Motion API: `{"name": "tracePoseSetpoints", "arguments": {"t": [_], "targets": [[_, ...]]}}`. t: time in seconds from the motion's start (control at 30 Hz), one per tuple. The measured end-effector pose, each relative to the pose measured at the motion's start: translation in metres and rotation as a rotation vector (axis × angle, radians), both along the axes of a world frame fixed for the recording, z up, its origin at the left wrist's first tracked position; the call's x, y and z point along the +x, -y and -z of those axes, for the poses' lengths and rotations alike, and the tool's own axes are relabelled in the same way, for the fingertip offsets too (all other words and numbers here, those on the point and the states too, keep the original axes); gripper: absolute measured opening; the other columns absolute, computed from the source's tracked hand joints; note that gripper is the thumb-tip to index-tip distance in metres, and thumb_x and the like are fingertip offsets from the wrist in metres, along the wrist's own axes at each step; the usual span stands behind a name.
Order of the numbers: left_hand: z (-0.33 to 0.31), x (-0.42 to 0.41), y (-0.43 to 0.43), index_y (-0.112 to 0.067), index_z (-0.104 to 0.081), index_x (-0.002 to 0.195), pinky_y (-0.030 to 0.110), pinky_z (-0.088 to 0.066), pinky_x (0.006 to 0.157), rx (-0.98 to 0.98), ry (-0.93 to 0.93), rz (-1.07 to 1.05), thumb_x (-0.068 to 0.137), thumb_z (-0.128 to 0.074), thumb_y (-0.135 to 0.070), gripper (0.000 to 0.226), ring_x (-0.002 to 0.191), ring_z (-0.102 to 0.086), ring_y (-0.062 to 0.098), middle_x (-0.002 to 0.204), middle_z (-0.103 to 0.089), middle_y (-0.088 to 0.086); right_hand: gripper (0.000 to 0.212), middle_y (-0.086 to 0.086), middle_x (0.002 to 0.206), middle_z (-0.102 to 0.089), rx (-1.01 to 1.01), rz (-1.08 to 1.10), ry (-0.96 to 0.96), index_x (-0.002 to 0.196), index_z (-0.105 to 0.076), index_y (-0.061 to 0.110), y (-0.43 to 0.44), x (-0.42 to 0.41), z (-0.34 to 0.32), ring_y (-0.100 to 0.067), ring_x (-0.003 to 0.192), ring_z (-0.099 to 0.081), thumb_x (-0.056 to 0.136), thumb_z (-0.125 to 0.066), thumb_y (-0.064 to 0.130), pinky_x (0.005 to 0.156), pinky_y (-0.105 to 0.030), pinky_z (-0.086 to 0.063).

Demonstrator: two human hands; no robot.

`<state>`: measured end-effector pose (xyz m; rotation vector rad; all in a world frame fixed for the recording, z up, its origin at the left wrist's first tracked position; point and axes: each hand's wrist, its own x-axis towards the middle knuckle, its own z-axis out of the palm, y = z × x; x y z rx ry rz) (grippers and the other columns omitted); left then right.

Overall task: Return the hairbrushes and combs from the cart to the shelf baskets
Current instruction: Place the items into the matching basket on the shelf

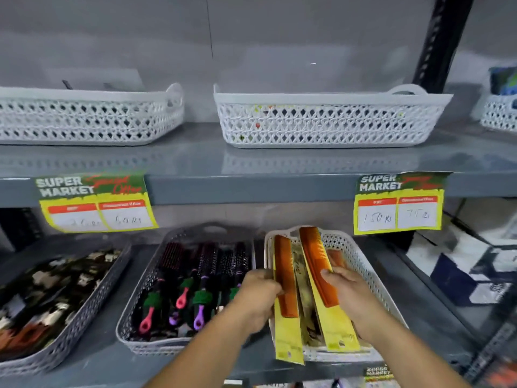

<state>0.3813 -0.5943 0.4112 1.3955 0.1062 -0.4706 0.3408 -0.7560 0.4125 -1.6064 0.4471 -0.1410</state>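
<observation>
Orange carded combs (285,278), one gripped per hand — left hand (258,296), right hand (349,295) — above the white basket rim (363,264).

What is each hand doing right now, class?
Left hand: closed on one carded orange comb.
Right hand: closed on another carded orange comb, over the white basket.

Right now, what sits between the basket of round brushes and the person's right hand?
In the head view, the left hand and carded orange combs lie between the brush basket and the right hand.
</observation>
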Motion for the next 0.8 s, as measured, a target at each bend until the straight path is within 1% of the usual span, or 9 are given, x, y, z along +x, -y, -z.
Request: {"name": "tracePoseSetpoints", "arguments": {"t": [0.1,0.17,0.3,0.4,0.47,0.57,0.63,0.7,0.8], "targets": [[0.007,0.009,0.017,-0.005,-0.064,0.087,0.044,-0.061,0.066,0.053,-0.023,-0.025,0.081,-0.043,0.021,0.033,0.075,-0.071,0.033,0.089,-0.072,0.023,0.014,0.005,0.120,-0.058,-0.127,-0.022,-0.029,0.103,-0.068,0.015,0.010,0.005,-0.003,-0.017,0.107,-0.056,0.093,-0.059,0.017,0.102,-0.033,-0.040],[0.013,0.015,0.026,-0.005,-0.065,0.092,0.050,-0.061,0.071,0.111,-0.010,-0.051,0.076,-0.047,0.015,0.031,0.078,-0.072,0.036,0.091,-0.072,0.023,0.013,0.001,0.112,-0.067,-0.261,-0.038,-0.044,0.089,-0.066,0.027,0.013,0.010,-0.001,-0.017,0.096,-0.061,0.095,-0.056,0.022,0.096,-0.036,-0.048],[0.022,0.021,0.038,-0.006,-0.068,0.088,0.048,-0.061,0.076,0.235,0.021,-0.077,0.078,-0.049,0.007,0.025,0.081,-0.072,0.031,0.089,-0.073,0.017,0.033,-0.004,0.121,-0.064,-0.473,-0.066,-0.089,0.124,-0.060,0.015,0.020,0.022,0.013,-0.022,0.107,-0.062,0.095,-0.054,0.030,0.095,-0.036,-0.048],[0.029,0.025,0.044,-0.008,-0.068,0.088,0.043,-0.059,0.082,0.308,0.023,-0.092,0.083,-0.048,0.003,0.023,0.086,-0.069,0.030,0.089,-0.071,0.013,0.027,-0.007,0.104,-0.068,-0.553,-0.048,-0.092,0.117,-0.064,0.020,0.021,0.029,0.018,-0.023,0.093,-0.066,0.094,-0.054,0.029,0.086,-0.038,-0.054],[0.034,0.029,0.048,-0.007,-0.068,0.096,0.043,-0.059,0.082,0.372,0.020,-0.088,0.083,-0.051,-0.002,0.022,0.087,-0.069,0.030,0.092,-0.071,0.014,0.033,-0.008,0.106,-0.069,-0.611,-0.035,-0.124,0.114,-0.064,0.024,0.034,0.042,0.041,-0.026,0.090,-0.067,0.088,-0.053,0.043,0.082,-0.042,-0.057],[0.039,0.032,0.055,-0.009,-0.066,0.103,0.037,-0.059,0.080,0.483,0.047,-0.086,0.080,-0.060,-0.017,0.025,0.088,-0.069,0.029,0.099,-0.072,0.013,0.059,-0.008,0.120,-0.066,-0.715,-0.059,-0.173,0.118,-0.062,0.026,0.051,0.062,0.075,-0.031,0.108,-0.062,0.076,-0.041,0.062,0.088,-0.046,-0.054],[0.037,0.030,0.057,-0.011,-0.060,0.112,0.032,-0.056,0.079,0.572,0.087,-0.088,0.085,-0.062,-0.026,0.031,0.096,-0.067,0.029,0.108,-0.070,0.012,0.045,-0.009,0.134,-0.058,-0.829,-0.091,-0.212,0.119,-0.062,0.021,0.044,0.057,0.067,-0.033,0.122,-0.053,0.086,-0.047,0.047,0.098,-0.047,-0.047],[0.036,0.029,0.060,-0.010,-0.053,0.121,0.031,-0.051,0.078,0.665,0.121,-0.086,0.088,-0.062,-0.026,0.038,0.105,-0.064,0.030,0.117,-0.066,0.014,0.037,-0.006,0.151,-0.040,-0.912,-0.129,-0.208,0.125,-0.059,0.014,0.024,0.040,0.035,-0.031,0.135,-0.040,0.093,-0.050,0.032,0.110,-0.044,-0.036],[0.038,0.030,0.063,-0.009,-0.049,0.124,0.032,-0.051,0.083,0.740,0.172,-0.066,0.089,-0.061,-0.025,0.040,0.110,-0.062,0.031,0.121,-0.064,0.015,0.042,-0.011,0.146,-0.046,-0.957,-0.151,-0.228,0.135,-0.050,0.012,0.020,0.038,0.033,-0.030,0.128,-0.048,0.096,-0.049,0.027,0.103,-0.033,-0.039]]}}
